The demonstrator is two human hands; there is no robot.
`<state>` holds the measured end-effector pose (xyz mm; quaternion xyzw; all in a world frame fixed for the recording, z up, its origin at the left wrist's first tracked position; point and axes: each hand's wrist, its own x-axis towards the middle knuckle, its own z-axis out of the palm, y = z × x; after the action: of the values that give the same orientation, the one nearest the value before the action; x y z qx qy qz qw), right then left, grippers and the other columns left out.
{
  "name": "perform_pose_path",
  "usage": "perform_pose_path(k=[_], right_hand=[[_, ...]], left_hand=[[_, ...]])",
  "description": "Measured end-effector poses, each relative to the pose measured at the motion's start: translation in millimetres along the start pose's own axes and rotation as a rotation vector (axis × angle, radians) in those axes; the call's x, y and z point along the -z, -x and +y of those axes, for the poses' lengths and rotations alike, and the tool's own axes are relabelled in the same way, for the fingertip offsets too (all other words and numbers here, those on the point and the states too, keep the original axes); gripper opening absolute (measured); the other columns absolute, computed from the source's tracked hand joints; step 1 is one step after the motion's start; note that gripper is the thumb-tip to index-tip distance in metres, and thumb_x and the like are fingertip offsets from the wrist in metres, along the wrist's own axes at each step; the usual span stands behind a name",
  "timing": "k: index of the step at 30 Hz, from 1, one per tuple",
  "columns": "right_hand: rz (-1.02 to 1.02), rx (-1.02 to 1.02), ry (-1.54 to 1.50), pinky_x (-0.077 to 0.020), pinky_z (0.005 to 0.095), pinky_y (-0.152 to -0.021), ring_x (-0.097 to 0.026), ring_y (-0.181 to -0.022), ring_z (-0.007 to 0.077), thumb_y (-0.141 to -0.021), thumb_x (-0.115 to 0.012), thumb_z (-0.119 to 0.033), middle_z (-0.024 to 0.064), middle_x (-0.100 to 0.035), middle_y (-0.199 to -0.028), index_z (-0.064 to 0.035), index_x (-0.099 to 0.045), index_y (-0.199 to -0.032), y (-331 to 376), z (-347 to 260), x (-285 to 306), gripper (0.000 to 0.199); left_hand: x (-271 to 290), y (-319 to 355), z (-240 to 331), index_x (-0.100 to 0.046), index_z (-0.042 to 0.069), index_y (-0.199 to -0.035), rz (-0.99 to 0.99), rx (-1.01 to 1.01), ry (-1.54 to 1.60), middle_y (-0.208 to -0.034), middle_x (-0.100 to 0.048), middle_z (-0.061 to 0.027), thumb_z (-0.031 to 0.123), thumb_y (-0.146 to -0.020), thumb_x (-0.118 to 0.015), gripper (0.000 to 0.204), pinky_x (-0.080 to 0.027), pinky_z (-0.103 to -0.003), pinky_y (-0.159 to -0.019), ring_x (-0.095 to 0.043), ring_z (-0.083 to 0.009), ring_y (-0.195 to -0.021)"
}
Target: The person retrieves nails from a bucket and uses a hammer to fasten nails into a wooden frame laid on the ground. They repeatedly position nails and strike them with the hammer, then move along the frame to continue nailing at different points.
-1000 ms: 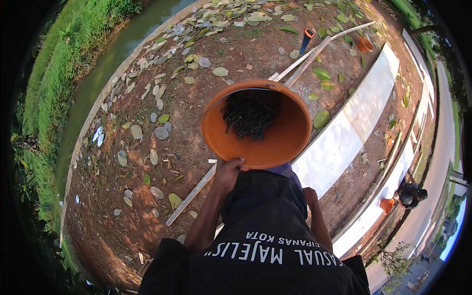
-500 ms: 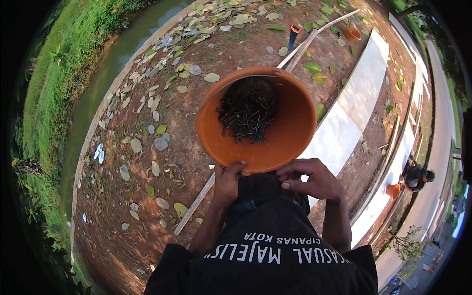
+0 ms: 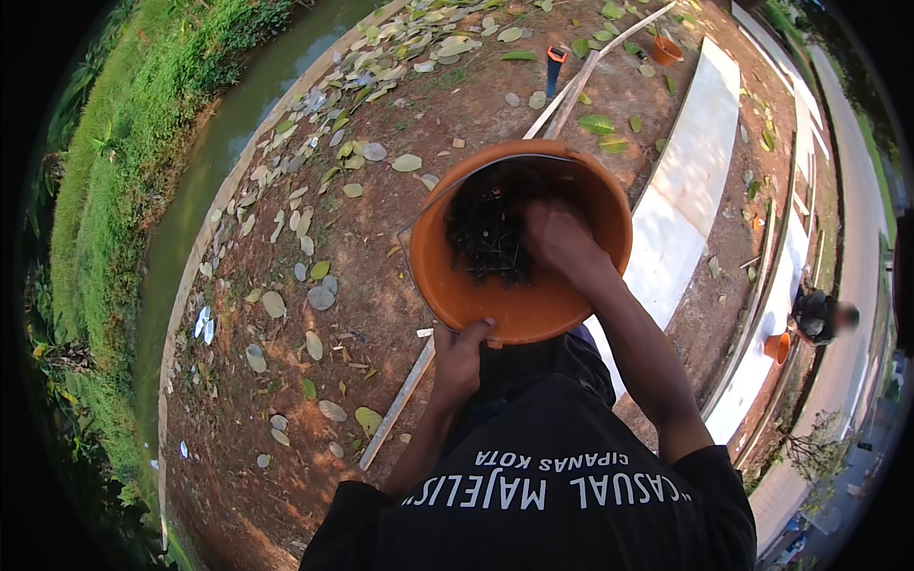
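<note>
orange bucket (image 3: 495, 305) of dark nails (image 3: 486, 233) | left hand (image 3: 462, 347) grips rim | right hand (image 3: 557, 233) among nails, grip unclear

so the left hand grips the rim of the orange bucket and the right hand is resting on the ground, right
Not quite. The left hand does grip the orange bucket at its near rim, but the right hand is inside the bucket, on the dark pile of nails, as the head view shows.

Orange plastic bucket (image 3: 522, 243): round, wire handle lying against its left rim, tilted toward the person and held above the bare dirt ground (image 3: 314, 238). Inside, a heap of dark nails (image 3: 486, 233) lies left of centre.
</note>
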<state>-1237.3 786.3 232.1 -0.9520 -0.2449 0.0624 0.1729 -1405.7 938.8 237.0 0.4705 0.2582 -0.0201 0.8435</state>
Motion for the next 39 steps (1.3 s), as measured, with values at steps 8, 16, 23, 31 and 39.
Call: perform_pose_path(k=[8,16,23,31,39], right_hand=[[-0.192,0.020,0.034,-0.0546,0.0458,-0.067,-0.067,-0.075,0.0318,-0.083,-0.052,-0.015,0.0170,-0.066,-0.077,-0.0066,-0.068,-0.089,0,5,7,0.019],[-0.057,0.154,0.104,-0.0543,0.0436,-0.071,-0.067,-0.074,0.0336,-0.083,-0.055,-0.013,0.0156,-0.067,-0.076,-0.0077,-0.069,-0.084,0,24,-13,0.015],[-0.105,0.237,0.206,-0.0551,0.0434,-0.071,-0.069,-0.078,0.0319,-0.081,-0.055,-0.013,0.0151,-0.069,-0.081,-0.0097,-0.071,-0.080,-11,22,-21,0.017],[-0.043,0.300,0.260,-0.0558,0.0434,-0.070,-0.069,-0.082,0.0303,-0.082,-0.056,-0.015,0.0137,-0.070,-0.090,-0.0103,-0.071,-0.077,-11,19,-24,0.017],[-0.203,0.134,0.326,-0.0574,0.0422,-0.066,-0.071,-0.078,0.0312,-0.083,-0.056,-0.012,0.0150,-0.070,-0.082,-0.0076,-0.072,-0.083,-8,-7,16,0.016]], left_hand=[[9,-1,-1,-0.059,-0.004,-0.111,-0.047,0.009,-0.093,-0.102,-0.066,-0.0102,0.003,-0.086,-0.061,0.027,-0.049,-0.030,-0.081,-0.063,-0.0180,-0.094],[3,4,7,-0.062,-0.005,-0.105,-0.035,0.026,-0.195,-0.097,-0.067,-0.0085,0.002,-0.086,-0.061,0.020,-0.050,-0.029,-0.079,-0.064,-0.0159,-0.088],[10,-8,-4,-0.062,-0.004,-0.107,-0.025,0.007,-0.160,-0.097,-0.067,-0.0086,0.003,-0.082,-0.060,0.025,-0.050,-0.030,-0.075,-0.065,-0.0167,-0.086],[17,-12,-13,-0.061,-0.006,-0.107,-0.005,0.015,-0.132,-0.096,-0.068,-0.0096,0.002,-0.082,-0.060,0.026,-0.051,-0.029,-0.073,-0.065,-0.0175,-0.085],[18,-10,-5,-0.061,-0.005,-0.108,-0.026,0.027,-0.131,-0.097,-0.068,-0.0099,0.002,-0.083,-0.059,0.026,-0.052,-0.030,-0.074,-0.066,-0.0189,-0.085]])
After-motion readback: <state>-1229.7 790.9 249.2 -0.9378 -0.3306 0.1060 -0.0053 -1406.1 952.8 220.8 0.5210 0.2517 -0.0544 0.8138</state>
